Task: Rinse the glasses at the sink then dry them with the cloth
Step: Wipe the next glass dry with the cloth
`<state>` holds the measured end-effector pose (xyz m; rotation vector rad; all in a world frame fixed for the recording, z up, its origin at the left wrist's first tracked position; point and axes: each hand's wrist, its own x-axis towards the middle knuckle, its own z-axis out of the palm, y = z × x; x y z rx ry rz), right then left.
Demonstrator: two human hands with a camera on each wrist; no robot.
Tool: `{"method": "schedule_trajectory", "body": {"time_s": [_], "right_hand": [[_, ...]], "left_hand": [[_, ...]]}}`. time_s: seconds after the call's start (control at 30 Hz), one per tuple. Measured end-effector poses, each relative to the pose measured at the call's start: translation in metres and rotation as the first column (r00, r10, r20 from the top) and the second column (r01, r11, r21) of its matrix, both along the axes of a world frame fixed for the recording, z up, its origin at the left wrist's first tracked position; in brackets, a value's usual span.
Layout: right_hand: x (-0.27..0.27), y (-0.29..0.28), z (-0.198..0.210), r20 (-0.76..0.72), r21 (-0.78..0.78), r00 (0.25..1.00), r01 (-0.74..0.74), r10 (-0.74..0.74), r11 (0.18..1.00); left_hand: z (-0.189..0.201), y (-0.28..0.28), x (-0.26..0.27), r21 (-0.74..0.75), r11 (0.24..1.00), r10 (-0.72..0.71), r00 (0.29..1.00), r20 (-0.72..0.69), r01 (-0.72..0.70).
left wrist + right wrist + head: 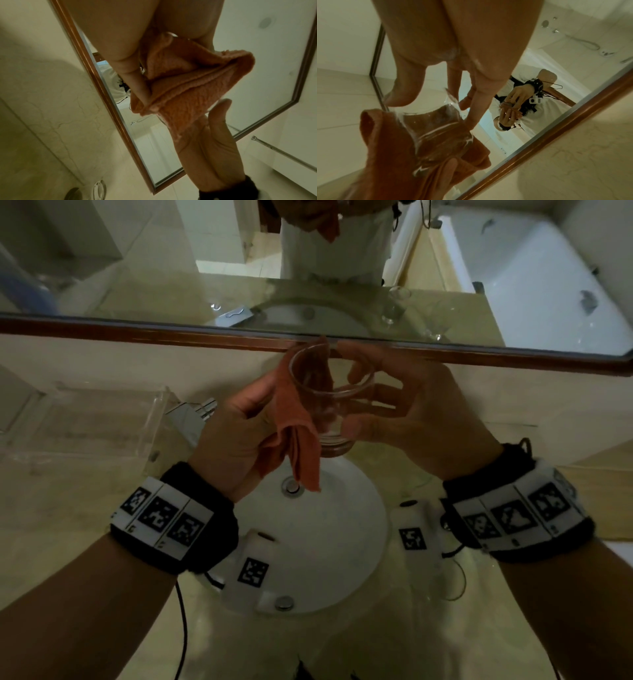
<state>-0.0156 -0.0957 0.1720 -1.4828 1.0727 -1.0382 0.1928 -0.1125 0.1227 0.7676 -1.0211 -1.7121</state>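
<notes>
Right hand (pixel 411 412) pinches the clear round drinking glass (pixel 330 398) above the white sink basin (pixel 346 508), steadying it; left hand (pixel 236 426) clutches the folded orange terry cloth (pixel 301 419) against its outer wall, evidently drying.

- The left hand (pixel 236 422) is raised in front of the body, fingers curled closed around something.
- The right hand (pixel 411 412) is held opposite it, thumb and fingers curved in a grip.

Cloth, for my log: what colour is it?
Orange; the cloth shows best in the left wrist view, gripped by the left hand.
</notes>
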Motion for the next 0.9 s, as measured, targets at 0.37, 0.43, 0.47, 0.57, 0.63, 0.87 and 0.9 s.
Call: {"method": "schedule_trajectory", "body": {"time_s": [0.37,0.43,0.47,0.57,0.63,0.87,0.9], "right_hand": [[0.011,0.025,0.024,-0.045,-0.146,0.968,0.237,-0.246,0.961],[0.011,0.031,0.029,-0.026,-0.148,0.967,0.246,-0.252,0.958],[0.01,0.033,0.032,-0.013,-0.144,0.969,0.241,-0.245,0.96],[0.006,0.042,0.038,0.028,-0.134,0.98,0.197,-0.195,0.971],[0.004,0.048,0.041,0.061,-0.141,0.984,0.177,-0.17,0.974],[0.019,0.074,0.042,0.181,-0.122,0.967,0.205,-0.182,0.971],[0.023,0.076,0.043,0.168,-0.131,0.964,0.229,-0.206,0.965]], "left_hand": [[0.032,0.012,-0.01,-0.142,0.99,0.005,0.999,-0.043,-0.011],[0.036,0.013,-0.008,-0.141,0.99,0.012,0.999,-0.032,-0.016],[0.036,0.014,-0.007,-0.139,0.99,0.019,1.0,-0.022,-0.022],[0.038,0.019,-0.005,-0.145,0.989,0.028,0.999,-0.033,-0.032],[0.041,0.025,-0.006,-0.154,0.988,0.014,0.998,-0.062,-0.023],[0.055,0.043,-0.003,-0.187,0.979,0.073,0.996,-0.048,-0.081],[0.057,0.046,-0.002,-0.201,0.976,0.075,0.997,-0.036,-0.08]]}}
